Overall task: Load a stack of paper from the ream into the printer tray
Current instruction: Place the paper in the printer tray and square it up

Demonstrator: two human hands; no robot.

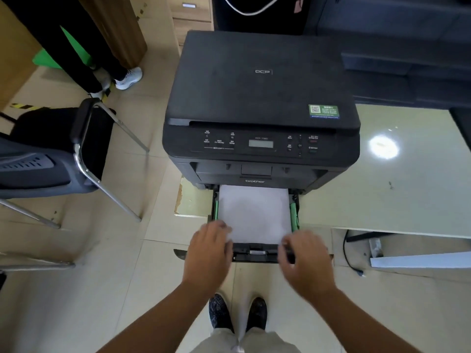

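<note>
Seating the paper stack [254,212] in the pulled-out tray [254,253] below the printer [262,103]. Left hand [209,253] loosely spread, fingertips on the stack's near corner; right hand [303,261] half curled at the tray's front, clasping nothing visible. Next, probably: squaring sheets, then pushing the tray home.

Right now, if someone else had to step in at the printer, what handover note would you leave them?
Left hand: resting at the front left corner of the paper stack, not gripping anything that shows.
Right hand: at the tray's front right corner, fingers curled and blurred; grip unclear.
Paper tray: pulled out of the printer, stack lying flat between the green side guides.
Done: paper is in the tray.
Left: check the stack sits square, then push the tray in.
The ream is not in view.
</note>
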